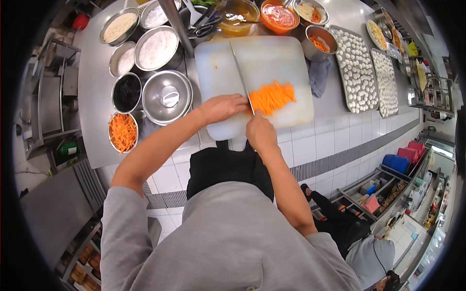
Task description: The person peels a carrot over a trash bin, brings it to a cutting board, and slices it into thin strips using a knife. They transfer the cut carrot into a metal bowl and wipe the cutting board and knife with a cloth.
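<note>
On the white cutting board [216, 58], a heap of orange carrot strips [274, 98] lies right of a long kitchen knife [240, 71]. My right hand [262, 130] is closed around the knife's handle at the board's near edge, the blade pointing away from me. My left hand [224, 108] rests just left of the blade, its fingers together and curled close to the steel. Whatever lies under those fingertips is hidden. A small orange scrap sits alone on the board's left half.
Left of the board stand nested steel bowls [158, 104], a bowl of carrot strips [123, 132] and containers of white powder [156, 47]. Behind are sauce bowls [280, 15]. A cloth [319, 77] and trays of white balls [356, 68] lie right. Another person [371, 252] is at lower right.
</note>
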The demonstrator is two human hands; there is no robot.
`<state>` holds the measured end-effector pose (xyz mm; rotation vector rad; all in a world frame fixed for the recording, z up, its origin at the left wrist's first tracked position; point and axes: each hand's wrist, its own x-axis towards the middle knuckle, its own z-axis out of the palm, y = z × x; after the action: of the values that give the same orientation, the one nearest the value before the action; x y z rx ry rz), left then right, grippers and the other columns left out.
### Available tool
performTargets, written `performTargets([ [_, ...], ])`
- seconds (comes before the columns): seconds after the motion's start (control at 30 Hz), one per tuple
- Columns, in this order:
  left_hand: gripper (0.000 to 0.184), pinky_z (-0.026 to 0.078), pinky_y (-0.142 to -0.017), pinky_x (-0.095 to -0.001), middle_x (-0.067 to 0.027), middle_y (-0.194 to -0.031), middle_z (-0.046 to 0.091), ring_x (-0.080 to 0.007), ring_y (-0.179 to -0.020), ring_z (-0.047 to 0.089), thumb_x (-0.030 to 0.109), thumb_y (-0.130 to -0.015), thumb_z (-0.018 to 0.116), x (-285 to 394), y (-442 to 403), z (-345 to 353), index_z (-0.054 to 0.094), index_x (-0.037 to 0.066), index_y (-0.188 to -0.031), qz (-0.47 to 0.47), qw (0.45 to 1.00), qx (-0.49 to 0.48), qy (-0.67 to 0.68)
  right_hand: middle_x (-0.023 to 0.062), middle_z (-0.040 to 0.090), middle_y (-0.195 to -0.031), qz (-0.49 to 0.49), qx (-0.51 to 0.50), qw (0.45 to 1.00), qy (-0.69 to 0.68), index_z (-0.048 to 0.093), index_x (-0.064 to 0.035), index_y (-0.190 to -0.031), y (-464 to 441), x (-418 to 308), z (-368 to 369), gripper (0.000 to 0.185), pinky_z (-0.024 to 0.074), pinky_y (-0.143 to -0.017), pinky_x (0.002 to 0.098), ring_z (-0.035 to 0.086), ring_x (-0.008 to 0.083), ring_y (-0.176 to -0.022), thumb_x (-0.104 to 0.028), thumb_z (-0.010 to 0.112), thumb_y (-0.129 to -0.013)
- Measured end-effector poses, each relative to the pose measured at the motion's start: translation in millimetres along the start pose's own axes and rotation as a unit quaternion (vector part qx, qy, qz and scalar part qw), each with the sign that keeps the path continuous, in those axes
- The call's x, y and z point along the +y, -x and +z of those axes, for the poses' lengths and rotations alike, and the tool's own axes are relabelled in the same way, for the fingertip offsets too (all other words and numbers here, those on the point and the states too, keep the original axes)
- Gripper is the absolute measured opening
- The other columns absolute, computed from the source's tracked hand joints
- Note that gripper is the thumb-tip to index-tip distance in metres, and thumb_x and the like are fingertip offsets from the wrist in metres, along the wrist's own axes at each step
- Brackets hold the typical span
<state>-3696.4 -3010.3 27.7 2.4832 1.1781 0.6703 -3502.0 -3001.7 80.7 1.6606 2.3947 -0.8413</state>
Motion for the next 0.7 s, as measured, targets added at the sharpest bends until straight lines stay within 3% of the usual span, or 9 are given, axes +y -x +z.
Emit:
performTargets([
  [0.27, 0.029, 0.054, -0.095, -0.0329, -0.0051, -0.119, 0.063, -0.0238, -0.115, 0.060, 0.002, -0.084, 0.055, -3, 2, 1, 0.066, 0.007, -0.111, -0.010, 1.000, -0.010, -0.021, 0.0293, 0.068, -0.080, -0.036, 0.040, 0.999, -0.012, 0.049, 0.0039, -0.104, -10, 2, 11, 0.020, 0.0552, -0.071, 0.0563, 0.069, 0.0478, -0.076, -0.012, 0.047, -0.094],
  [0.7, 0.035, 0.056, -0.091, -0.0333, -0.0038, -0.120, 0.065, -0.0229, -0.116, 0.061, -0.003, -0.080, 0.058, -1, 11, 4, 0.067, 0.009, -0.111, -0.039, 0.999, 0.013, -0.009, 0.0312, 0.068, -0.084, 0.009, -0.001, 1.000, -0.017, 0.048, 0.0034, -0.104, -12, -9, 12, 0.020, 0.0541, -0.076, 0.0568, 0.069, 0.0480, -0.081, -0.013, 0.049, -0.093],
])
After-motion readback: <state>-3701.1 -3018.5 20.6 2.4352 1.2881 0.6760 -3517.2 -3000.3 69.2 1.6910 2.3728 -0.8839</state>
